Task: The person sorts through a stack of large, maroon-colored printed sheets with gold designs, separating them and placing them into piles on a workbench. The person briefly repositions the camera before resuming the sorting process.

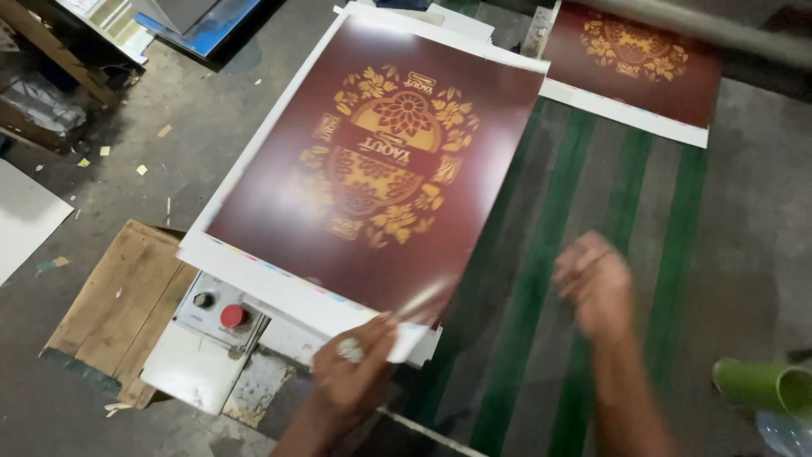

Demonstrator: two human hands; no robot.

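1. Left hand [355, 372] at 6 o'clock of frame, ring on one finger, grip pinching the near corner of the top printed sheet [372, 161]; corner lifted and curling slightly.
2. Printed sheet: dark maroon with gold floral ornament, white margin, lying on a stack of like sheets [254, 279]; fills frame centre, tilted toward 1 o'clock.
3. Right hand [596, 283] at 4 o'clock of the sheet, blurred, hovering over the green belts [541, 279]; fingers curled loosely, holding nothing, apart from the sheet.
4. Second printed sheet [634, 68], same maroon and gold, at 1 o'clock, lying on the belts of the table [753, 211], well apart from both hands.
5. Control box [216, 317] with red button [233, 316] and a black knob at 7 o'clock, just under the stack edge.
6. Wooden board [118, 305] at 8 o'clock on the floor [161, 169], paper scraps scattered.
7. Green cup-like object [765, 385] at 4 o'clock frame edge.
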